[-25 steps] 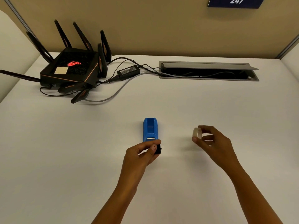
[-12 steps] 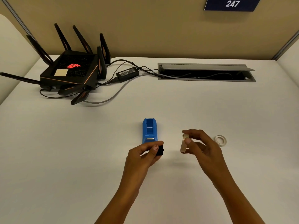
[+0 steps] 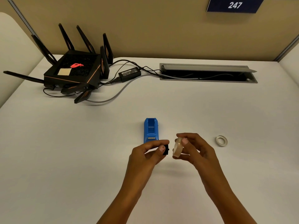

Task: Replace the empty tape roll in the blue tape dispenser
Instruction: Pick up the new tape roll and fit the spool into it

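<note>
Two hands are working over the white desk (image 3: 80, 151). There is one blue tape dispenser (image 3: 150, 130), lying on the desk just beyond the hands, with its open slot facing up. There are two rolls: one full tape roll (image 3: 178, 147) in the air and one thin empty ring (image 3: 221, 140) lying flat on the desk, well apart to the right. There is also one small black spindle (image 3: 166, 149).

The left hand (image 3: 146, 156) is pinching the black spindle between the thumb and the index finger; the other fingers are curling in under it. The index fingertip is lying close to the near end of the dispenser; I cannot tell if it is touching it. The right hand (image 3: 196, 151) is gripping the tape roll by its rim, thumb on top and fingers under it, with the roll standing on edge and its flat face turning toward the spindle. The roll and the spindle are sitting just beside each other, with a narrow gap between them.

At the back of the desk one black router (image 3: 72, 71) is standing with its antennas up, with one power adapter (image 3: 129, 73) and an open cable tray (image 3: 208, 73) beside it.
</note>
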The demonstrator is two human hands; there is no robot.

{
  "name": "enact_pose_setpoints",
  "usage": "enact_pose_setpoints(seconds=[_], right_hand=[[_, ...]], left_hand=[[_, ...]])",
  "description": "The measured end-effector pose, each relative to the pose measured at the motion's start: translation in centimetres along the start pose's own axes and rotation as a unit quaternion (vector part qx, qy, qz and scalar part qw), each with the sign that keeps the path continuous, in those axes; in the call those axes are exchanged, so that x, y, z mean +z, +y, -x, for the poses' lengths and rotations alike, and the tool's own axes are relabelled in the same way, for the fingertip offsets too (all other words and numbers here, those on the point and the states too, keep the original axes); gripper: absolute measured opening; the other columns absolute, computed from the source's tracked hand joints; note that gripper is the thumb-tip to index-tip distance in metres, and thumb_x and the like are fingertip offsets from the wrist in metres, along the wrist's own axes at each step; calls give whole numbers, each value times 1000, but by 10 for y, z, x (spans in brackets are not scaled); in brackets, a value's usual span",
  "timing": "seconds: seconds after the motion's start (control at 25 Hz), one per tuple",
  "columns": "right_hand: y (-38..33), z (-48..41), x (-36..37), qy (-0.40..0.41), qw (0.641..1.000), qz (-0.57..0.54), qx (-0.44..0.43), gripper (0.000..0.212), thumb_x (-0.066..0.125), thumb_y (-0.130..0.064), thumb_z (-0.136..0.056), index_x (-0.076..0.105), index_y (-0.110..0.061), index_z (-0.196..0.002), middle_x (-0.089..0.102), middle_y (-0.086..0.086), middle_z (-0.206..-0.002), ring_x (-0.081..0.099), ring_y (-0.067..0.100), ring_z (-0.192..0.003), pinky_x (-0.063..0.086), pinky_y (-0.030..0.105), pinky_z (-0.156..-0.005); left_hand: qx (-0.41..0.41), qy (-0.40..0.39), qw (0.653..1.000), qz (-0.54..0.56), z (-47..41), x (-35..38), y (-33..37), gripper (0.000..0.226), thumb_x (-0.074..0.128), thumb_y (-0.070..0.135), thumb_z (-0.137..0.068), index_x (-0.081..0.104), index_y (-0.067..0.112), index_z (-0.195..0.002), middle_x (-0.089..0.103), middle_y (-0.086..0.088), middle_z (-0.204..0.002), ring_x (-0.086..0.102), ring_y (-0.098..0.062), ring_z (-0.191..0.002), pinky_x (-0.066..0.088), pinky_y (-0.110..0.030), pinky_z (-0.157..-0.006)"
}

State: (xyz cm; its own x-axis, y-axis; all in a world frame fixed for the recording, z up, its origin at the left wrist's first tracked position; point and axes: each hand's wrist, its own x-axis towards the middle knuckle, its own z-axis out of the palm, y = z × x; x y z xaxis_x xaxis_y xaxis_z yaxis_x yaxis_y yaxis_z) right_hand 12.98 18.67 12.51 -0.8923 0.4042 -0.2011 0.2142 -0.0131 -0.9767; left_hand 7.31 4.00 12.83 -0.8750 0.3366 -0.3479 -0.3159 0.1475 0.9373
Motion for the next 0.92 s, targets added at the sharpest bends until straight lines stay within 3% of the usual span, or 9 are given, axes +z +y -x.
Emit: enact_pose_setpoints(seconds=[0.12,0.24,0.44,0.6,0.76,0.92], right_hand=[[-4,3,1,-12,1000,0,12,20,63,-32,-83,66,-27,-102,69,3,-107,74,22,-81,57,45,-87],[-8,6,0,-19,1000,7,23,34,77,-35,-72,65,-29,-103,68,1,-109,74,22,-83,54,45,-92],[-10,7,-1,-24,999,-13,34,40,72,-30,-68,61,-28,-106,67,0,-113,69,25,-98,52,47,-95],[-15,9,-2,-49,998,-9,31,50,76,-33,-67,58,-40,-114,63,-4,-112,64,16,-105,50,34,-90],[-11,8,-4,-30,998,-46,31,34,77,-22,-70,67,-25,-102,69,-1,-114,63,14,-110,48,28,-89],[-9,8,-3,-15,993,-105,42,37,78,-33,-58,67,-13,-87,72,0,-112,65,15,-108,45,36,-96]], left_hand=[[7,-4,1000,-9,2,1,0,18,62,24,-83,70,33,-96,71,10,-101,70,-7,-90,54,-17,-80],[7,-4,1000,-11,2,1,0,18,62,23,-83,70,32,-97,71,9,-101,70,-7,-91,54,-15,-79],[6,-2,1000,-6,3,0,1,19,62,22,-83,70,30,-99,71,8,-101,70,-8,-90,54,-13,-77],[3,-1,1000,-5,3,-1,3,21,62,19,-83,70,30,-99,72,6,-103,70,-11,-93,54,-21,-85],[14,10,1000,-3,3,-2,3,24,63,15,-83,69,31,-100,71,9,-103,68,-14,-97,53,-26,-89],[22,16,999,24,3,-2,4,24,65,16,-81,68,29,-102,72,7,-104,69,-13,-95,55,-22,-84]])
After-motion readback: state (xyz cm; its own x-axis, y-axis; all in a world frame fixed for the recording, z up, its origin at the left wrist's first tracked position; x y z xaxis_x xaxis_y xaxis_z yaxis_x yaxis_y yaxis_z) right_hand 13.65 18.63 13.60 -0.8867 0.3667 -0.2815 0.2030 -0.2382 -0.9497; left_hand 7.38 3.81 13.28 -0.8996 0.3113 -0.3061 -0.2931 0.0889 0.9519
